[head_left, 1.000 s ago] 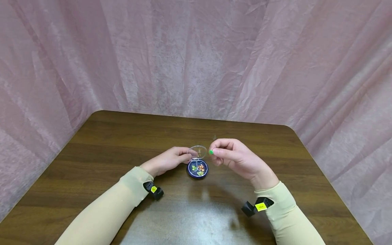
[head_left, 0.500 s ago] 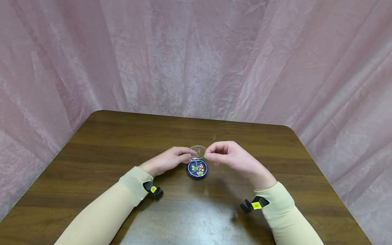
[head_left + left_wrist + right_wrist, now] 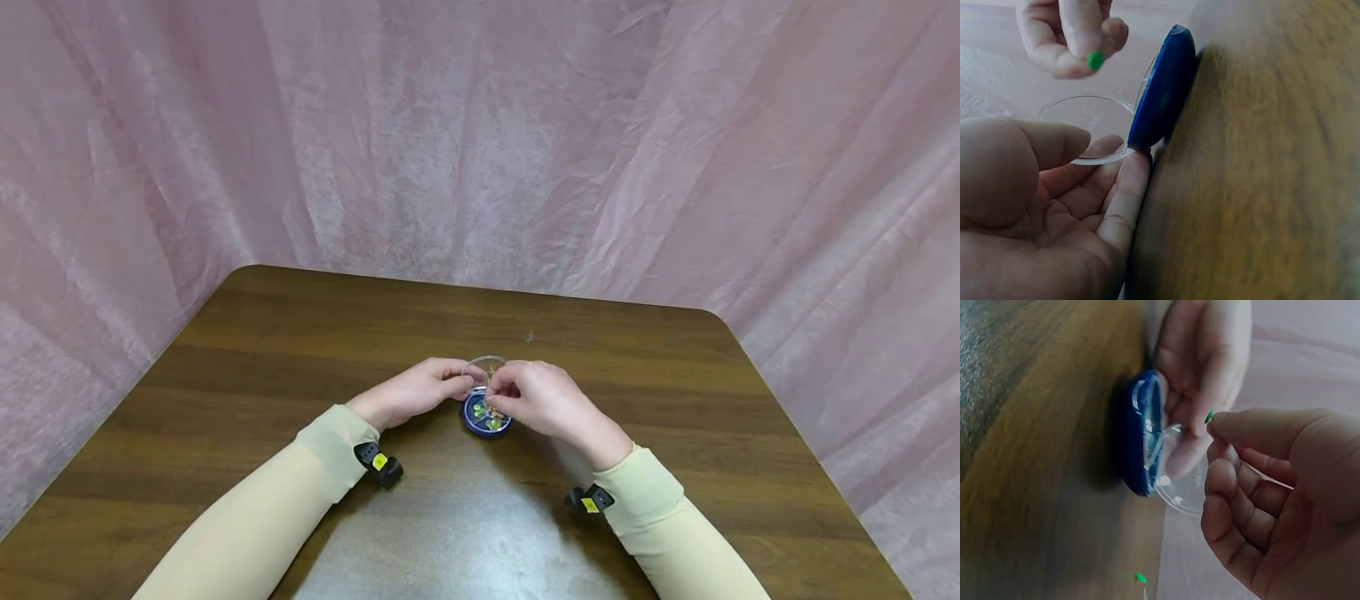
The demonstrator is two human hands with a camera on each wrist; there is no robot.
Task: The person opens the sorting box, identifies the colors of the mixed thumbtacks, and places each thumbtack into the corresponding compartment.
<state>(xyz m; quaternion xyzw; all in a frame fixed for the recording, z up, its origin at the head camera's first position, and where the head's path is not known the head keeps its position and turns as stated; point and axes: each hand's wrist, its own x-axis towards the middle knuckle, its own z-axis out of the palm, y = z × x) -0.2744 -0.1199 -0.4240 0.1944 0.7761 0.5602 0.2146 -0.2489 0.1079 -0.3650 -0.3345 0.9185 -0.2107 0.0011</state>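
Note:
A round blue pill case (image 3: 483, 425) sits on the table, its clear lid (image 3: 1063, 109) raised. Small green and orange pieces lie in its divided compartments. At the case's left, my left hand (image 3: 420, 392) holds the lid between thumb and fingers, one finger touching the base. Over the case's right side, my right hand (image 3: 551, 404) pinches a small green disc-shaped piece (image 3: 1095, 60) between thumb and forefinger; its other fingers are curled. In the head view these fingers hide that piece and part of the lid.
The brown wooden table (image 3: 337, 333) extends around the case, with pink curtains (image 3: 465, 150) behind it. Beyond the case a tiny pale speck (image 3: 529, 337) lies on the table. Another small green piece (image 3: 1140, 578) shows in the right wrist view.
My right hand has moved left and down from beside the lid to over the case, still pinching the green piece. The left hand and the case have stayed nearly in place.

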